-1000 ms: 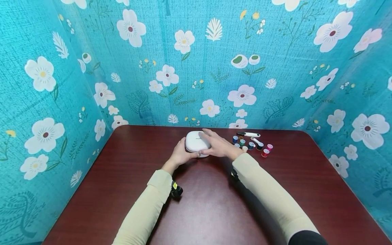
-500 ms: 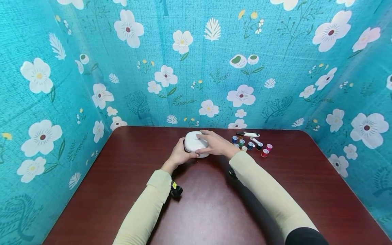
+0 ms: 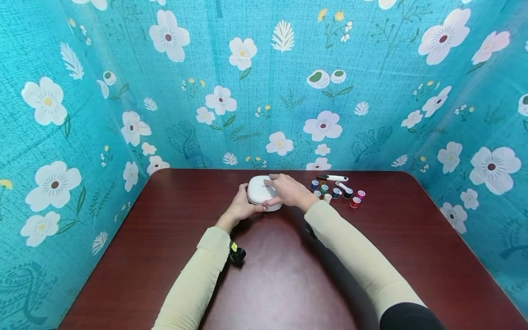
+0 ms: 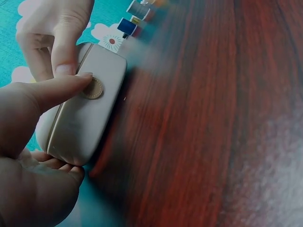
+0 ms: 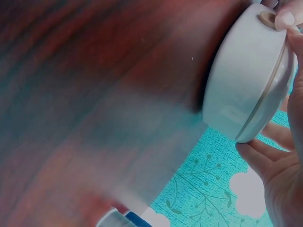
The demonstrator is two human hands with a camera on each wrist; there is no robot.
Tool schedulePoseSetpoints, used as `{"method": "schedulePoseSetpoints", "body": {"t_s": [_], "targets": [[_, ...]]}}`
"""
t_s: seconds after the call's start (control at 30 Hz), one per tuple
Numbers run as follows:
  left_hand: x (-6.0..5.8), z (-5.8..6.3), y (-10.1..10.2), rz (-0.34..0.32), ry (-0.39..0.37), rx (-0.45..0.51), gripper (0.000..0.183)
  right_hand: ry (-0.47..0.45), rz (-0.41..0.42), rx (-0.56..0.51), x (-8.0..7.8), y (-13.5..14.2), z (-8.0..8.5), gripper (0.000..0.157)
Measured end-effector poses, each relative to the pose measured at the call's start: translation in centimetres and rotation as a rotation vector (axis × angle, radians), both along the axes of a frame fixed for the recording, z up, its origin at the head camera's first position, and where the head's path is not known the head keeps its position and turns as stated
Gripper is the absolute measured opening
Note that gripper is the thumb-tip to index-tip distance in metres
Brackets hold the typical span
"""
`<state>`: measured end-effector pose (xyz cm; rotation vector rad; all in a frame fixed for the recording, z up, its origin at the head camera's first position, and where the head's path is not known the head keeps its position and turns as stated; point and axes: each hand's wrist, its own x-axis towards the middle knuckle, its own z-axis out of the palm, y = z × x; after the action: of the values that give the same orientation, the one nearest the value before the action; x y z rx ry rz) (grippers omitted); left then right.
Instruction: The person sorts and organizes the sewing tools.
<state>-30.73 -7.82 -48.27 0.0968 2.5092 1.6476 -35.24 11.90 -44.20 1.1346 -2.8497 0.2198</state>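
Note:
A white rounded case [image 3: 257,190] with a lid seam and a round tan clasp [image 4: 93,89] sits near the table's far edge. From the left, my left hand [image 3: 239,206] grips it, the thumb at the clasp and the fingers curled under its end in the left wrist view. My right hand [image 3: 290,190] holds the case from the right, fingers over the lid and thumb at the front seam beside the left thumb. In the right wrist view the case's white side [image 5: 241,71] shows, its lid down on the lower part.
Several thread spools, among them a red one [image 3: 355,202] and a blue one [image 3: 315,184], stand right of the case. Behind them lies a white-handled tool [image 3: 336,178] with a dark end. A flowered turquoise cloth [image 3: 247,114] hangs behind the table [image 3: 288,275].
Both hands keep their hold on the case, with hardly any shift. The head view has turned slightly, so the whole scene sits a little differently in frame.

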Motion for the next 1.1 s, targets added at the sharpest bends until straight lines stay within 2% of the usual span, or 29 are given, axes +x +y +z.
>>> {"method": "schedulePoseSetpoints", "body": {"t_s": [0.47, 1.1], "targets": [[0.1, -0.3, -0.1, 0.001, -0.026, 0.068, 0.101, 0.054, -0.035, -0.01, 0.1, -0.1, -1.1, 0.076], [0.3, 0.1, 0.1, 0.002, -0.023, 0.06, 0.101, 0.105, -0.027, -0.039, 0.2, 0.1, -1.5, 0.076]]}}
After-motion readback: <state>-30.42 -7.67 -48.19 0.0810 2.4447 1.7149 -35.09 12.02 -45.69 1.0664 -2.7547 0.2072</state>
